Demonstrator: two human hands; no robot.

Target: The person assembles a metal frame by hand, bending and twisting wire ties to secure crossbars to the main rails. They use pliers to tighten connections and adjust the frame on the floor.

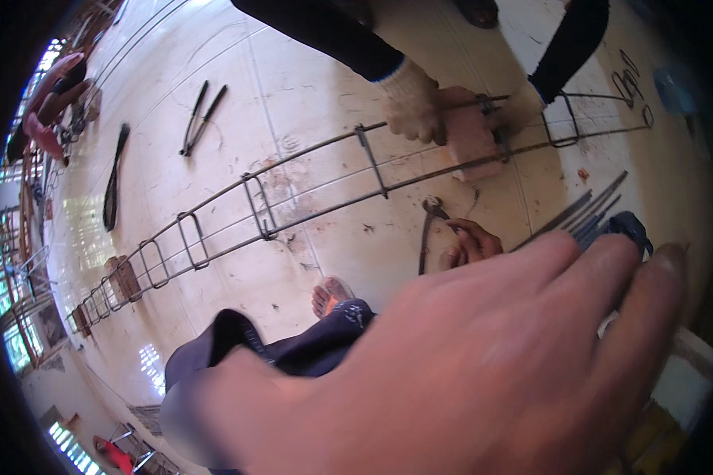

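Observation:
Close to the camera, my left hand (467, 356) fills the lower right, its back showing and its fingers stretched out, with nothing visible in it. Beyond it, my right hand (475, 244) shows only curled fingers; the rest is hidden behind the left. A pair of pincers (425, 229) has one handle in those fingers, jaws pointing away from me. Just ahead lies a long steel rebar cage (317, 218) with square stirrups. Across it, a co-worker's white-gloved hands (412, 107) hold a reddish brick (471, 142) against its bars.
Long-handled cutters (202, 119) and a dark looped strap (116, 178) lie on the pale tiled floor at the left. Brick blocks (123, 279) support the cage's far-left end. Loose rods (578, 218) lie at right. Another person (51, 107) crouches far left.

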